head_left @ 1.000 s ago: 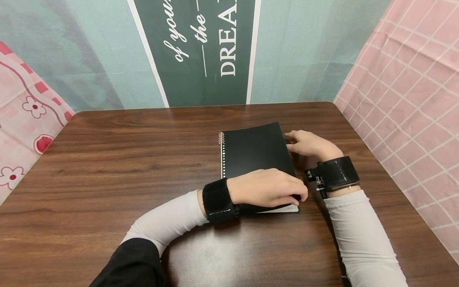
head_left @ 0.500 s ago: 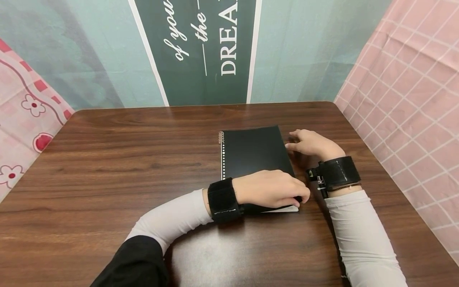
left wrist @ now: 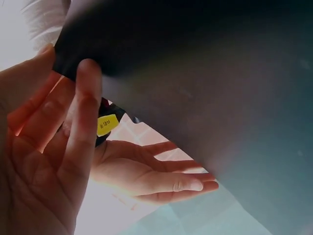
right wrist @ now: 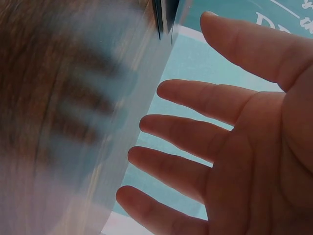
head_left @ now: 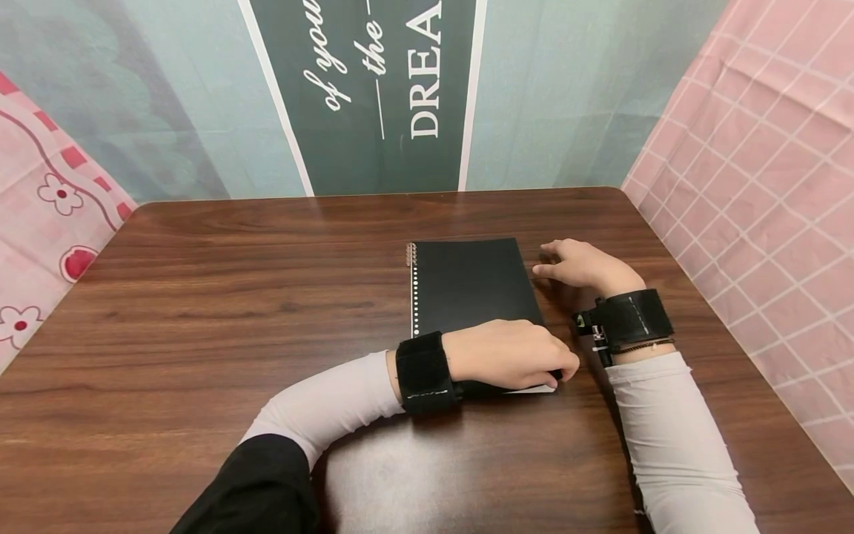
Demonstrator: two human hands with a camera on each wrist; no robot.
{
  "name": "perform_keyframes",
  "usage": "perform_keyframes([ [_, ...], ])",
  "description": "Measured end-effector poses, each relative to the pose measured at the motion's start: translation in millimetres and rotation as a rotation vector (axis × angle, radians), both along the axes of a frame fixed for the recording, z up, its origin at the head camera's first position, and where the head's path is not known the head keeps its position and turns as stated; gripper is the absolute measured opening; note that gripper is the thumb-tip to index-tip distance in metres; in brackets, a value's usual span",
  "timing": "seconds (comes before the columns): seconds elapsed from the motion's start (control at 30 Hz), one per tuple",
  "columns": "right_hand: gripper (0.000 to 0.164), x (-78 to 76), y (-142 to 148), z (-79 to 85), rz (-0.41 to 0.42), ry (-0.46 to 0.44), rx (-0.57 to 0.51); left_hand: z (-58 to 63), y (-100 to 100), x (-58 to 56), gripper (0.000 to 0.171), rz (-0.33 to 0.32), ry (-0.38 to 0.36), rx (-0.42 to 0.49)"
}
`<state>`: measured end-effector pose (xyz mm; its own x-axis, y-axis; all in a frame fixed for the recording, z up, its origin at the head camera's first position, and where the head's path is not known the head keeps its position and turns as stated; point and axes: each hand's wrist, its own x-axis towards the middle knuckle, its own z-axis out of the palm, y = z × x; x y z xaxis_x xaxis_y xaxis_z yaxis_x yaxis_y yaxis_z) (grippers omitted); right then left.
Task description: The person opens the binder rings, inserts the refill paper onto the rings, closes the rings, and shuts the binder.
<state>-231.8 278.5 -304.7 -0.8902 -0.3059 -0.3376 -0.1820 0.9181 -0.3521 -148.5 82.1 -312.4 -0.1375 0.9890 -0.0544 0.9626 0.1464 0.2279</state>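
A black-covered spiral notebook (head_left: pixel 470 285) lies on the wooden table, its coil binding along the left side. Across the near part of the cover reaches my left hand (head_left: pixel 507 352), pinching the cover's near right corner between thumb and fingers. The left wrist view shows that corner of the dark cover (left wrist: pixel 210 112) between thumb and fingertips. A strip of white page (head_left: pixel 534 389) shows below the corner. Beyond the notebook's right edge, my right hand (head_left: pixel 587 265) is spread, holding nothing; in the right wrist view its fingers (right wrist: pixel 186 129) are extended and apart.
The brown wooden table (head_left: pixel 200 319) extends widely to the left of the notebook. A teal and green printed cloth (head_left: pixel 547 96) hangs behind it. Pink checked cloth (head_left: pixel 754 185) stands along the right side, flowered cloth (head_left: pixel 40 200) at the left.
The notebook cover has come down flatter, its far right corner lower. My left hand has shifted slightly right and toward me with the corner; my right hand has drawn slightly away from the notebook's edge.
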Motion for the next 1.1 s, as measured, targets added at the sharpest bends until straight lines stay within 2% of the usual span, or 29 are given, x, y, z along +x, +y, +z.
perform_keyframes([
  [0.33, 0.061, 0.0, 0, 1.3, -0.010, -0.014, 0.000, -2.7, 6, 0.2, 0.007, -0.003, 0.026, -0.052],
  [0.63, 0.060, -0.7, 1, -0.5, -0.001, -0.004, -0.013, -2.0, 11, -1.2, 0.008, -0.033, -0.023, -0.117],
  [0.83, 0.060, -1.1, 1, -0.9, -0.002, -0.010, -0.013, -1.3, 13, 0.3, 0.008, -0.019, -0.028, -0.143],
  [1.0, 0.059, -1.0, 0, -1.9, -0.007, -0.013, -0.021, -1.1, 14, 1.4, 0.000, -0.004, -0.047, -0.140],
  [1.1, 0.059, -0.9, 0, -1.7, -0.007, -0.018, -0.024, -1.4, 14, 1.7, 0.004, 0.006, -0.062, -0.139],
])
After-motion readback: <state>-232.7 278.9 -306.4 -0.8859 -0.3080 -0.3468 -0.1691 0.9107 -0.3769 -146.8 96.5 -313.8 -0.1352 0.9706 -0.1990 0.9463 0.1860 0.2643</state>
